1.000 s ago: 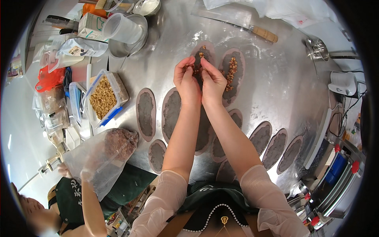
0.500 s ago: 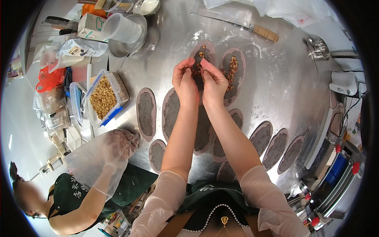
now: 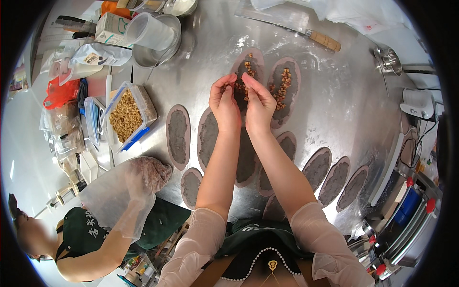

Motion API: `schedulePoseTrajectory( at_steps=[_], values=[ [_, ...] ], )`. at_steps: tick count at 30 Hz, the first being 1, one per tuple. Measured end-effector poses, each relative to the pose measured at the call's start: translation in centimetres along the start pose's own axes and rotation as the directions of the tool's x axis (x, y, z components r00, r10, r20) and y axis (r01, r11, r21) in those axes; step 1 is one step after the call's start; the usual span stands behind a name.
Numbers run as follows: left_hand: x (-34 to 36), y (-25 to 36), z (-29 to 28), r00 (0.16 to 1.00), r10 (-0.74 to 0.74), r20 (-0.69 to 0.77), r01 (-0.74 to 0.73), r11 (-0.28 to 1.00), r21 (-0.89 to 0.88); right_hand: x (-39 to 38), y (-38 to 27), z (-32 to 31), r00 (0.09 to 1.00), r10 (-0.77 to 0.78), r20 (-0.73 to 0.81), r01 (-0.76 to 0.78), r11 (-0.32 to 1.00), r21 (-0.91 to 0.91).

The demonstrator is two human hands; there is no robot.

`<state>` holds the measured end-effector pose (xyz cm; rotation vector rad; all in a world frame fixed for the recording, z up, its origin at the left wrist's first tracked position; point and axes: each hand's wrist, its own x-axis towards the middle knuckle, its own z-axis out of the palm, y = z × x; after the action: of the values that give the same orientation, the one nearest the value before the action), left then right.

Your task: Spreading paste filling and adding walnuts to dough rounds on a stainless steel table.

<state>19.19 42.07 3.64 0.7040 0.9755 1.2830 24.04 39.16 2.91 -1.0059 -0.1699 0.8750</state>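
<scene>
Flat pinkish dough ovals spread with a grey layer lie across the metal table. Both my hands hover over a far dough oval (image 3: pixel 252 55), which carries a line of small brown chopped pieces (image 3: pixel 248 64), nut-like in look. My left hand (image 3: pixel 225 105) has its fingers curled and thumb tucked in, closed around some of these pieces. Close beside it, my right hand (image 3: pixel 258 105) is curled the same way, fingertips pinched near the row; what lies in its palm is hidden. To the right, another dough oval (image 3: pixel 291 98) bears a strip of the same pieces.
A clear tub (image 3: pixel 150 105) of brown pieces stands left. At lower left a co-worker's arm (image 3: pixel 107 248) reaches into a plastic bag (image 3: pixel 112 196) holding a reddish-brown mass. A wooden-handled cleaver (image 3: pixel 325 40) lies far right; a metal bowl (image 3: pixel 143 57) sits far left.
My hands keep almost the same place, with fingertips shifted slightly. The view has moved a little. The co-worker's bagged hand has shifted slightly.
</scene>
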Motion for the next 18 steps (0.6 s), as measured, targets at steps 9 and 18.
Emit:
schedulePoseTrajectory(
  at_steps=[9,18],
  values=[
    [0.3,0.1,0.1,0.999,0.03,0.027,-0.03,0.999,0.026,0.7,-0.8,-0.1,0.999,-0.034,-0.001,0.034,0.998,0.052],
    [2.8,0.0,1.9,0.984,0.012,0.176,-0.028,0.996,0.09,2.8,-1.8,0.0,0.995,-0.085,0.043,0.089,0.991,-0.102]
  ],
)
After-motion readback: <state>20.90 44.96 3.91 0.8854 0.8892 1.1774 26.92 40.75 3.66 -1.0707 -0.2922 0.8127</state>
